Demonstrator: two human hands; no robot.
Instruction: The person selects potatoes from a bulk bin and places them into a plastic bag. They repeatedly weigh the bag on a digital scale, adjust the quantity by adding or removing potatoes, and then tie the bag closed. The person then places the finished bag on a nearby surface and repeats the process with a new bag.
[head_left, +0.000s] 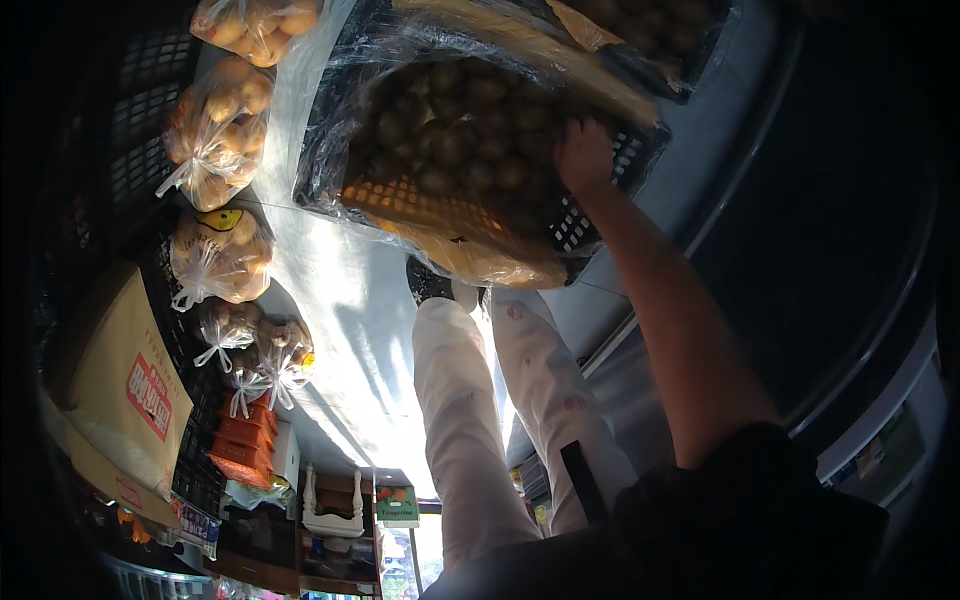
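Observation:
My right hand reaches down into the right end of a dark lattice plastic crate, beside its end wall. Its fingers curl over round brownish fruits; shadow hides the fingertips, so whether they grip a fruit is unclear. Fruits fill much of the crate. Brown paper lines the near side, and torn clear plastic film clings around the left and far edges. The crate is on the grey floor, just beyond my feet. My left hand is out of view.
Another film-wrapped crate stands at the far right. Tied clear bags of orange-coloured fruit line the left, with smaller bags and red boxes nearer. A large carton lies farther left. A dark curved-edged surface borders the right.

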